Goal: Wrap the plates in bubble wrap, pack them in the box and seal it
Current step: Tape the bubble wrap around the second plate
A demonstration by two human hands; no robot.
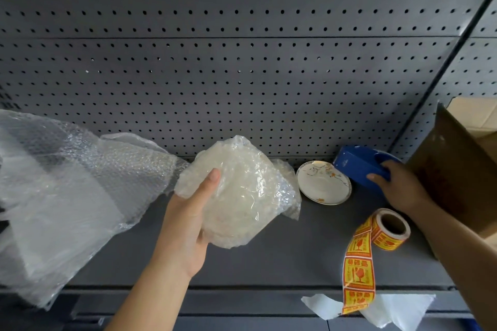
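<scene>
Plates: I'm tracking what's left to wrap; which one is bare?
The flower-patterned plate lying on the shelf by the blue dispenser. The other plate is bubble-wrapped, held in the left hand.

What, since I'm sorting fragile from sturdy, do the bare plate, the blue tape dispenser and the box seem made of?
Plate: probably glazed ceramic; glossy white, gilt rim, painted flowers. Tape dispenser, gripped by the right hand: likely hard plastic; smooth, uniformly blue, slight sheen. Box: brown cardboard, matte, with thin folded flaps.
</scene>
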